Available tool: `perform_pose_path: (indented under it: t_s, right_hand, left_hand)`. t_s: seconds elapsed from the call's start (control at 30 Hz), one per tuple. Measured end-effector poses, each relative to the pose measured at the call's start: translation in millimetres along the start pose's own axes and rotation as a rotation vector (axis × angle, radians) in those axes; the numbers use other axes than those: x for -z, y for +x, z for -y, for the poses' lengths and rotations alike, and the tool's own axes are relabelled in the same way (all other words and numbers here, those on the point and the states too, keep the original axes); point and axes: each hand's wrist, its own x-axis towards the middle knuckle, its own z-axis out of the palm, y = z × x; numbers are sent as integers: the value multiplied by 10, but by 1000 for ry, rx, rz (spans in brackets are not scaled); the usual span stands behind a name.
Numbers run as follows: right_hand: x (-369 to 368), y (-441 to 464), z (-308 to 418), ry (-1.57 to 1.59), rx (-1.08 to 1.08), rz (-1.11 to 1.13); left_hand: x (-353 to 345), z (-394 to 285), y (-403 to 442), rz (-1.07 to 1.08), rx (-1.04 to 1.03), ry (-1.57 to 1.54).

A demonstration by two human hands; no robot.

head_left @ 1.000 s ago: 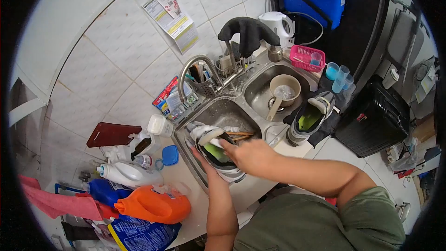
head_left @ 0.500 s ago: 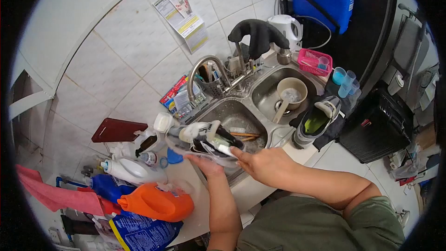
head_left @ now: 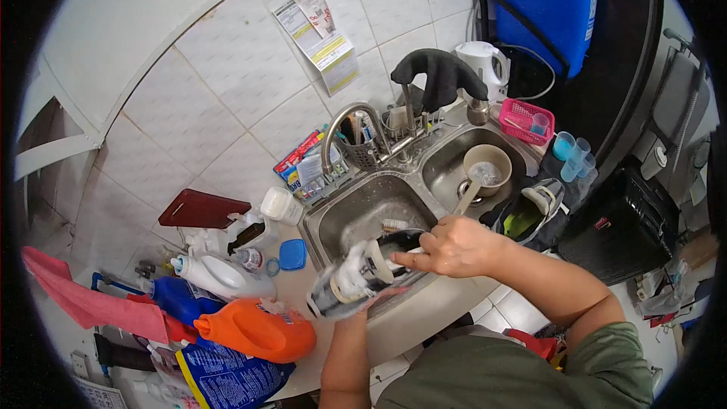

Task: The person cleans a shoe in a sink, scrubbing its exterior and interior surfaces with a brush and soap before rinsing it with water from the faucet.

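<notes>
A wet sneaker (head_left: 350, 282) with foam on its upper is tilted over the front edge of the left sink basin. My left hand (head_left: 369, 307) supports it from below, its fingers mostly hidden by the shoe. At the shoe's opening, my right hand (head_left: 457, 246) is closed, index finger extended along a slim white object whose kind I cannot make out. A scrub brush (head_left: 394, 224) lies in the left basin (head_left: 356, 208), partly covered by the shoe. The other sneaker (head_left: 526, 216), with a yellow-green insole, rests on dark cloth right of the sink.
A beige dipper (head_left: 488, 167) sits in the right basin. The faucet (head_left: 331, 140) arches over the left one. Left of the sink are a blue lid (head_left: 292, 254), a white bottle (head_left: 223, 278) and an orange jug (head_left: 257, 331). Plastic cups (head_left: 575, 159) and a pink basket (head_left: 522, 121) stand right.
The sneaker has turned, its foamy end swinging down toward me. My right hand has risen slightly at the opening. The camera view has shifted a little.
</notes>
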Motion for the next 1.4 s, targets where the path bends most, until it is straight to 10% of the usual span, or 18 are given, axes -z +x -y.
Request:
perform_pose_path:
  t_s: [0.37, 0.57, 0.83, 1.03, 1.4]
  right_hand:
    - [201, 110, -91, -37, 181, -6]
    - [500, 192, -214, -21, 159, 150]
    - [591, 383, -96, -39, 135, 213]
    - [639, 62, 307, 143, -498, 408]
    - [-174, -82, 1041, 484, -679, 386]
  left_hand:
    - [79, -148, -55, -115, -2, -120]
    - [-111, -116, -37, -94, 4, 564]
    - [613, 95, 315, -188, -47, 95]
    - [392, -184, 383, -222, -412, 278]
    - [380, -672, 299, -405, -390, 268]
